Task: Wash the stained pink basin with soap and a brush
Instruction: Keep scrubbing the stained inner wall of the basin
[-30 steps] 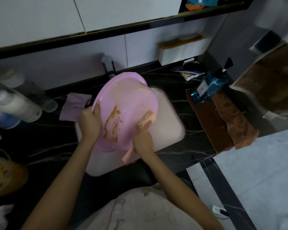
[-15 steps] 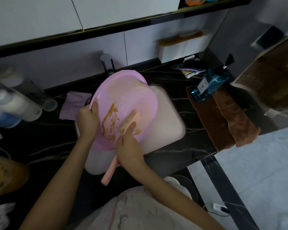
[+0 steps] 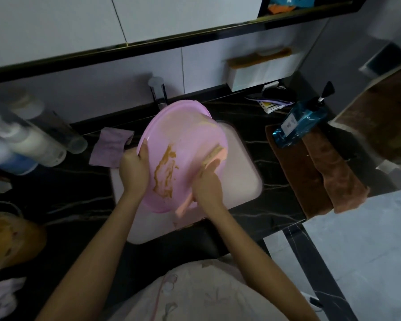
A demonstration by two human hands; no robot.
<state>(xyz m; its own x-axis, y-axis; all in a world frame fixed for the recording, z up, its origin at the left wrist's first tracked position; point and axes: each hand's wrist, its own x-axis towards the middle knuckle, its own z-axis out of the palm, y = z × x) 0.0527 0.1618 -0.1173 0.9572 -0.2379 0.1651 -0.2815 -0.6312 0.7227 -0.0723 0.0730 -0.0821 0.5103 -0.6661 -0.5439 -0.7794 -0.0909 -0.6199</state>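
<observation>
Two hands hold things, I see. The right hand [image 3: 207,185] curls tight round the pink brush [image 3: 215,152]. Its handle points at me and its bristle end points up and away, pressed on the pink basin [image 3: 183,135]. The left hand [image 3: 133,169] grips the basin's left rim. It tilts over the white sink [image 3: 241,177], stained side facing me.

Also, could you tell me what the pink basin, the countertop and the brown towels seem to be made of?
Pink basin: likely thin moulded plastic, smooth, uniform colour, rolled rim. Countertop: polished black stone or a stone-look surface, judging by pale veins. Brown towels: soft plush fabric, matte, fuzzy, draped in folds.
</observation>
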